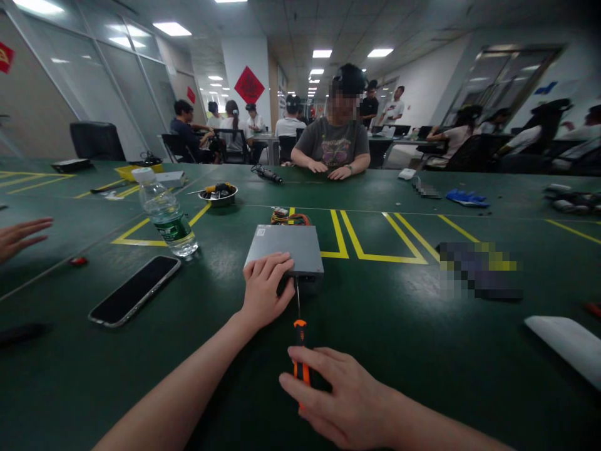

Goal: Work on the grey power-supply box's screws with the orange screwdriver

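Note:
A grey metal box with a bundle of coloured wires at its far side lies on the green table. Over its near left corner rests my left hand, fingers on the top face and thumb near the front side, gripping the box. My right hand holds an orange and black screwdriver by its handle. The screwdriver's shaft points away from me, and its tip is at the near side of the box, beside my left thumb. Whether the tip touches a screw cannot be seen.
Left of the box stand a tilted-looking water bottle and a phone. Farther back is a metal bowl with tools. Another person's hand reaches in at the left edge. A person sits across the green table.

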The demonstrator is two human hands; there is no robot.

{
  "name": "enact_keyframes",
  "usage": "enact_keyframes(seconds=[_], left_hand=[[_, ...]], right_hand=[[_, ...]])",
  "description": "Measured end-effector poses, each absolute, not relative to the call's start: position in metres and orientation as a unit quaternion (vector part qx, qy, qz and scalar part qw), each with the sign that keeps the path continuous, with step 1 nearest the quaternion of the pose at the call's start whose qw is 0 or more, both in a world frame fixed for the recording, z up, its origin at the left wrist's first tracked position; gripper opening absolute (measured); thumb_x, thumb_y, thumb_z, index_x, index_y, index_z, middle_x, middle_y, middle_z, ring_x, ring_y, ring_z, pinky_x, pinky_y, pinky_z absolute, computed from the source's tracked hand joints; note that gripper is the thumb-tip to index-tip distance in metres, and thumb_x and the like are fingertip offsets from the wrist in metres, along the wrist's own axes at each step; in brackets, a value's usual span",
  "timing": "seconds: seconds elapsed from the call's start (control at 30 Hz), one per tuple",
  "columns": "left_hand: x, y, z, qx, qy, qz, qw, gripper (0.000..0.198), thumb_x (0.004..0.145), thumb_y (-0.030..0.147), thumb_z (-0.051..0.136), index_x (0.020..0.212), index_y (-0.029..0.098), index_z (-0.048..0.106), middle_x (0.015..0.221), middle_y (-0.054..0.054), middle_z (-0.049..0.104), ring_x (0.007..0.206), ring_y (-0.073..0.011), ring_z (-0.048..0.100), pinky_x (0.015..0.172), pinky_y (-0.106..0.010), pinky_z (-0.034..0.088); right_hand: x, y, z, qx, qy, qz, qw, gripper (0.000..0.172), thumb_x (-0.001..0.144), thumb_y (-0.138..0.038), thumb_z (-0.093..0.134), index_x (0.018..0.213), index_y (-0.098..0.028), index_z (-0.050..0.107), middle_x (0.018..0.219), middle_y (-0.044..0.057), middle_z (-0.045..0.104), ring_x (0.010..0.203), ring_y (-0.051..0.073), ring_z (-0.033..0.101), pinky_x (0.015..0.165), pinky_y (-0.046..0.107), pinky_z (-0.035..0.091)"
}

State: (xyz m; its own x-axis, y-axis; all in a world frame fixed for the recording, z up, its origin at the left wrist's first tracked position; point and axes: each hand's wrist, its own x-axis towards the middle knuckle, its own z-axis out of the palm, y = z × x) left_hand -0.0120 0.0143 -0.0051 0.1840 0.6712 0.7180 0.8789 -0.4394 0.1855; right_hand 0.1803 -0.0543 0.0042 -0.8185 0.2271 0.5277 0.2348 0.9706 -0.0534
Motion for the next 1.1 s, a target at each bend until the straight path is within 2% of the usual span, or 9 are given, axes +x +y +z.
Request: enact_keyframes(seconds=[0.13, 0.3, 0.5, 0.8, 1.0, 1.1], left_hand=[[-0.013, 0.014, -0.003, -0.763, -0.506, -0.381, 0.129, 0.025, 0.078, 0.023, 0.052, 0.104, 0.025, 0.053, 0.115, -0.002, 0.06, 0.109, -0.0224, 0.05, 0.088, -0.041, 0.028], [-0.015, 0.015, -0.003, -0.768, -0.501, -0.38, 0.118, 0.027, 0.078, 0.023, 0.052, 0.105, 0.025, 0.053, 0.115, -0.002, 0.061, 0.11, -0.0228, 0.049, 0.088, -0.042, 0.027], [-0.019, 0.018, -0.005, -0.772, -0.493, -0.383, 0.121, 0.028, 0.078, 0.023, 0.053, 0.106, 0.025, 0.053, 0.115, -0.002, 0.061, 0.11, -0.0219, 0.05, 0.088, -0.041, 0.028], [-0.017, 0.017, -0.006, -0.766, -0.494, -0.386, 0.144, 0.027, 0.082, 0.024, 0.052, 0.109, 0.025, 0.052, 0.116, -0.003, 0.06, 0.11, -0.0207, 0.05, 0.087, -0.039, 0.029], [-0.014, 0.015, -0.006, -0.76, -0.499, -0.391, 0.142, 0.027, 0.082, 0.022, 0.052, 0.108, 0.025, 0.053, 0.116, -0.003, 0.06, 0.109, -0.0207, 0.05, 0.086, -0.039, 0.03], [-0.013, 0.014, -0.006, -0.758, -0.501, -0.393, 0.144, 0.026, 0.082, 0.022, 0.053, 0.108, 0.025, 0.053, 0.115, -0.003, 0.06, 0.108, -0.0207, 0.051, 0.085, -0.039, 0.03]], right_hand=[[0.18, -0.055, -0.001, -0.115, -0.949, -0.061, 0.286, 0.02, 0.088, -0.023, 0.045, 0.1, -0.013, 0.057, 0.105, 0.015, 0.063, 0.067, 0.015, 0.061, 0.063, 0.029, 0.05], [0.177, -0.053, -0.009, -0.093, -0.947, -0.095, 0.292, 0.011, 0.083, -0.024, 0.053, 0.081, -0.015, 0.058, 0.102, 0.014, 0.064, 0.065, 0.015, 0.06, 0.059, 0.028, 0.048], [0.177, -0.05, 0.004, -0.108, -0.938, -0.074, 0.322, 0.027, 0.09, -0.033, 0.039, 0.102, -0.017, 0.057, 0.098, 0.013, 0.065, 0.07, 0.016, 0.062, 0.068, 0.03, 0.05], [0.175, -0.052, 0.0, -0.101, -0.935, -0.07, 0.332, 0.019, 0.085, -0.031, 0.053, 0.084, -0.013, 0.058, 0.099, 0.014, 0.066, 0.066, 0.015, 0.061, 0.06, 0.026, 0.05], [0.177, -0.054, 0.006, -0.109, -0.943, -0.048, 0.31, 0.029, 0.089, -0.03, 0.039, 0.105, -0.013, 0.056, 0.102, 0.015, 0.064, 0.075, 0.017, 0.064, 0.07, 0.03, 0.051], [0.175, -0.053, 0.005, -0.112, -0.939, -0.071, 0.317, 0.024, 0.088, -0.029, 0.044, 0.1, -0.014, 0.057, 0.097, 0.015, 0.066, 0.066, 0.016, 0.063, 0.064, 0.03, 0.051]])
